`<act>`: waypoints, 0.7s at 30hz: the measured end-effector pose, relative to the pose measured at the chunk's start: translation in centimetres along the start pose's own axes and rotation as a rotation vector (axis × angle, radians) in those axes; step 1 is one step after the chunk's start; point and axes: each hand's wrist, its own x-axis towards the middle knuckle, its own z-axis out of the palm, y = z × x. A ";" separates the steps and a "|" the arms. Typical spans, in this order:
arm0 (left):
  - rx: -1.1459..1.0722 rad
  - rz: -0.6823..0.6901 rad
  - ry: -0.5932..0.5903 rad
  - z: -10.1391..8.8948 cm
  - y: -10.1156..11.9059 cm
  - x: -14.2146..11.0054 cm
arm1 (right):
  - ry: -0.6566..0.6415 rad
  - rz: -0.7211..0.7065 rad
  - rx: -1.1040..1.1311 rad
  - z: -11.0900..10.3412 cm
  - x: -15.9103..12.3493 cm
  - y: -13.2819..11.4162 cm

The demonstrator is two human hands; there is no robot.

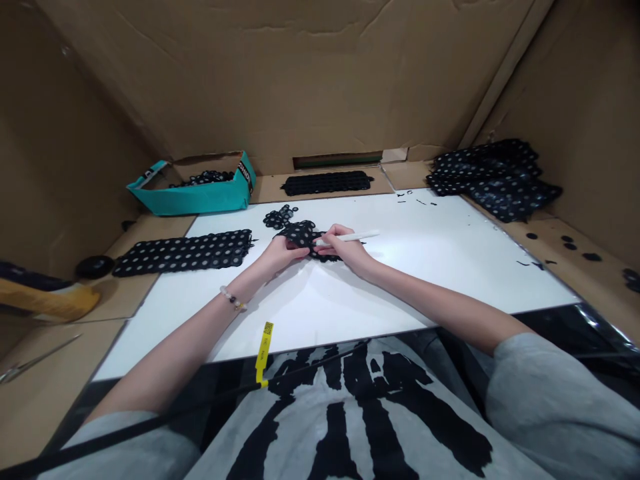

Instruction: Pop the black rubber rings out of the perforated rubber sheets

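Observation:
My left hand (286, 255) is closed on the near left part of a black sheet dotted with pale round spots (301, 233), lifting and bending it over the white board (390, 300). In my right hand (345, 247) is a slim white pen-like tool (363, 235). Its tip end points left, at the dotted sheet, and my right fingers lie close against the sheet. Just behind my hands sits a small heap of loose black rings or discs (280, 217). What the tool's tip touches is too small to make out.
A teal open box (195, 199) holding black pieces stands at back left. Flat dotted sheets lie left (187, 253) and at the back (327, 182). More sheets pile up (493, 177) at back right, near scattered black scraps. Tweezers (40, 359) lie far left. Cardboard walls surround the board.

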 end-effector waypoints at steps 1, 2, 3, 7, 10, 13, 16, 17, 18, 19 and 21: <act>-0.080 -0.026 -0.001 0.0 0.0 0.1 | 0.013 0.010 -0.014 0.0 0.0 0.0; -0.145 -0.053 -0.004 0.0 0.1 0.1 | 0.022 0.018 -0.030 -0.1 0.0 0.0; -0.193 -0.076 -0.008 0.0 0.2 0.1 | 0.026 0.025 -0.042 -0.1 0.1 0.1; -0.280 -0.109 -0.009 0.2 0.7 -0.3 | 0.011 0.028 -0.043 0.0 0.4 0.4; -0.288 -0.107 -0.002 0.3 0.9 -0.7 | 0.004 0.016 -0.032 -0.1 0.4 0.4; -0.297 -0.091 0.000 0.4 0.9 -0.8 | -0.015 -0.014 -0.024 -0.1 0.3 0.4; -0.298 -0.096 0.005 0.4 0.8 -0.8 | -0.028 -0.014 -0.021 -0.2 0.3 0.4; -0.295 -0.097 0.005 0.4 0.8 -0.7 | -0.029 -0.011 -0.021 -0.2 0.3 0.5; -0.294 -0.095 0.001 0.4 0.8 -0.7 | -0.031 -0.011 -0.021 -0.2 0.4 0.6; -0.294 -0.089 -0.003 0.4 0.7 -0.7 | -0.033 -0.016 -0.023 -0.2 0.5 0.7; -0.299 -0.073 -0.006 0.3 0.5 -0.6 | -0.038 -0.044 -0.048 -0.2 0.6 1.0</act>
